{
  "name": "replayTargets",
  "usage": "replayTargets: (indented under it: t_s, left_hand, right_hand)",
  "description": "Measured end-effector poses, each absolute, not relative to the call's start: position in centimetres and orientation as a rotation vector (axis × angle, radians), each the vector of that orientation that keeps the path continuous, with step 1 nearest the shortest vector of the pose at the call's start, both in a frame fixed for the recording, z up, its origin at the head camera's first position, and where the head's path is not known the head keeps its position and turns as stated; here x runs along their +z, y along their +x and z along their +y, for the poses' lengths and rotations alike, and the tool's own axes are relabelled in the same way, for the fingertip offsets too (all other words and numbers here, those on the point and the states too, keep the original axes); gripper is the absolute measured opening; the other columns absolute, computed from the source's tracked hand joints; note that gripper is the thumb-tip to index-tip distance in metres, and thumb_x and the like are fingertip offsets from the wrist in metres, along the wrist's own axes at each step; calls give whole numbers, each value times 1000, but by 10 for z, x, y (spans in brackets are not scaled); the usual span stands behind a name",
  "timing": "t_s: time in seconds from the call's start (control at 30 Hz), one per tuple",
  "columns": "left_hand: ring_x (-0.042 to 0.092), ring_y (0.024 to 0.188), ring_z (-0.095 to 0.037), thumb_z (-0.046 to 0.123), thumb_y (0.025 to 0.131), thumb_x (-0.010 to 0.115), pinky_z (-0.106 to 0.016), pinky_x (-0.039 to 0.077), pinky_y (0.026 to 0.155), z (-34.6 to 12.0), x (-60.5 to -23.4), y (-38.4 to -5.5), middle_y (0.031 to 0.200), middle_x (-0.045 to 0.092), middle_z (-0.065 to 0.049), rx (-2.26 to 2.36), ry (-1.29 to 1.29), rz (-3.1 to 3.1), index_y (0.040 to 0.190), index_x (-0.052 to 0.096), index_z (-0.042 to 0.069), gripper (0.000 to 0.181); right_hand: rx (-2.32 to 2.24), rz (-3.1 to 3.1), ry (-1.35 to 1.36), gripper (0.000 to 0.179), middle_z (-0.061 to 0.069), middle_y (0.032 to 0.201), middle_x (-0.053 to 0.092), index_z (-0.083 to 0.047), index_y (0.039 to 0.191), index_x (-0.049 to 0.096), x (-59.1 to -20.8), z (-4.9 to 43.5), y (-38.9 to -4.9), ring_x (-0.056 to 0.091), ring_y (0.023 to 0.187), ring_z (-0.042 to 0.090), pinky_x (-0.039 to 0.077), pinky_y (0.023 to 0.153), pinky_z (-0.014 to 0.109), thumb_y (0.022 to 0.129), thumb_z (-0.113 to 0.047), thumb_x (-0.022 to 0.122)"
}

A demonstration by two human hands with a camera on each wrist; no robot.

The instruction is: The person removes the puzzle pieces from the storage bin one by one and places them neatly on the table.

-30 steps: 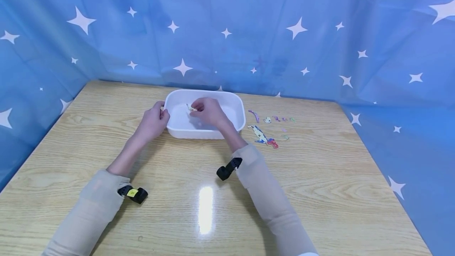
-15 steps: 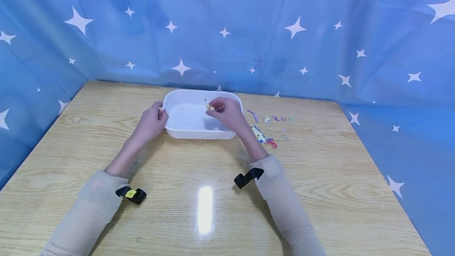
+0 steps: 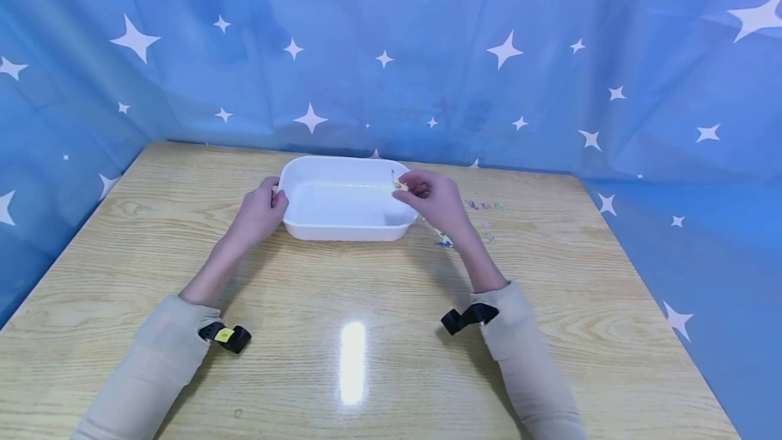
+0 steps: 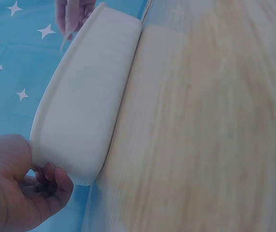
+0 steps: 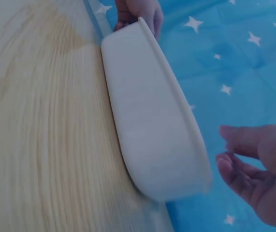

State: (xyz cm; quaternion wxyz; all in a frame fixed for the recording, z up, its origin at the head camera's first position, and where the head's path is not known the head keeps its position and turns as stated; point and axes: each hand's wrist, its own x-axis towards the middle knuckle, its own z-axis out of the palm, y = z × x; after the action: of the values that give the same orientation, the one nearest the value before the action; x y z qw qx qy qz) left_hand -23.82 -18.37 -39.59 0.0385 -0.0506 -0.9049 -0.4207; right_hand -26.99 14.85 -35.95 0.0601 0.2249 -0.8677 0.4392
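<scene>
A white plastic tub (image 3: pixel 342 232) stands at the back of the table. My left hand (image 3: pixel 261 212) grips its left rim, the fingers curled at the edge in the left wrist view. Over the tub's right rim, my right hand (image 3: pixel 436 204) pinches a small, flat, pale yellow cutout piece (image 3: pixel 400 184) with a thin upright tip between thumb and fingers. That piece hardly shows in the right wrist view. Beyond the right hand lie several tiny purple and green pieces (image 3: pixel 486 206). A larger cream and blue cutout (image 3: pixel 444 240) is partly hidden under the right forearm.
The wooden table (image 3: pixel 293 331) reaches forward to a blue curtain (image 3: pixel 391 87) with white stars, which hangs behind the tub and along both sides. A bright light reflection lies on the tabletop in front.
My right hand has moved right, from inside the tub to its right rim, carrying the yellow piece. It now covers some table pieces. The left hand stays on the rim.
</scene>
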Motion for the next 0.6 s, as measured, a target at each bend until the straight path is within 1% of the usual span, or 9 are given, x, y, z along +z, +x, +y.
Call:
replayTargets:
  t_s: [0.2,0.33,0.47,0.6]
  left_hand:
    - [47,63,-20,12,104,38,-29,40,53,-184,-397,-239,78,48,-9,-1283,-159,-2770,144,38,-16,49]
    - [47,63,-20,12,104,38,-29,39,53,-185,-396,-239,78,48,-9,-1279,-155,-2767,144,38,-16,49]
    - [48,63,-20,12,103,38,-29,40,54,-184,-397,-239,78,49,-10,-1290,-161,-2761,143,39,-16,49]
    - [48,64,-21,13,103,38,-30,41,55,-184,-397,-239,79,49,-10,-1280,-158,-2763,143,39,-16,49]
  right_hand:
    - [1259,-2655,580,29,14,99,72,-2,117,72,-357,184,-265,69,88,25,57,77,33,92,-16,76]
    - [1224,-2676,518,30,17,102,71,-1,119,71,-359,209,-264,69,91,27,56,76,26,92,-14,75]
    - [1177,-2692,448,30,18,102,69,-1,118,70,-362,236,-264,68,92,28,52,73,19,92,-16,75]
    - [1088,-2730,379,30,17,101,70,-1,117,70,-364,262,-262,68,91,28,51,71,18,93,-19,74]
